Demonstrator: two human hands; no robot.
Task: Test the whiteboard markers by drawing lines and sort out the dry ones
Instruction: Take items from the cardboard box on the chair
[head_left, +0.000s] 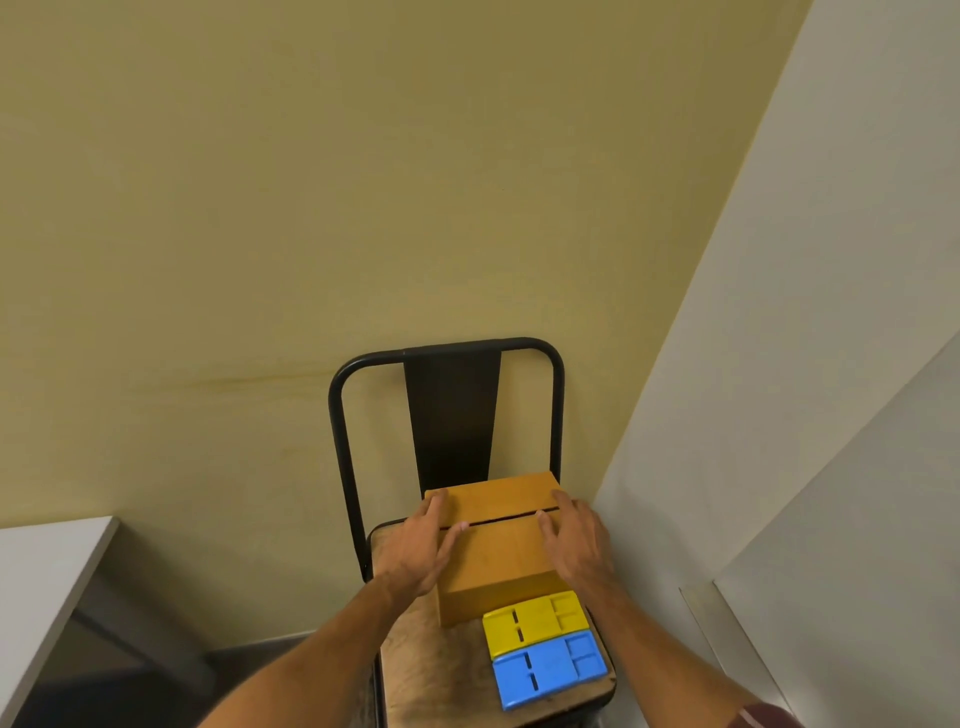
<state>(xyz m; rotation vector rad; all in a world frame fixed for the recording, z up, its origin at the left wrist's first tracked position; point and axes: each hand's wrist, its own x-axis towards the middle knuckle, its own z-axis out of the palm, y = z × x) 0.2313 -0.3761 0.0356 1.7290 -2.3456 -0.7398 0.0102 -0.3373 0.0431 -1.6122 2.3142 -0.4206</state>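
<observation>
A closed brown cardboard box (498, 551) stands on the seat of a black metal chair (415, 654). Its two top flaps meet at a dark slit across the lid. My left hand (421, 551) lies flat on the box's left edge, fingers spread over the flaps. My right hand (576, 545) lies flat on the right edge in the same way. Neither hand grips anything. No markers are visible. In front of the box lie a yellow plastic tray (535, 621) and a blue plastic tray (548, 667), side by side and touching.
The chair back (452, 415) stands against a yellow wall. A whiteboard (852, 597) leans along the right, with a pale wall above it. The corner of a white table (47, 561) shows at the lower left.
</observation>
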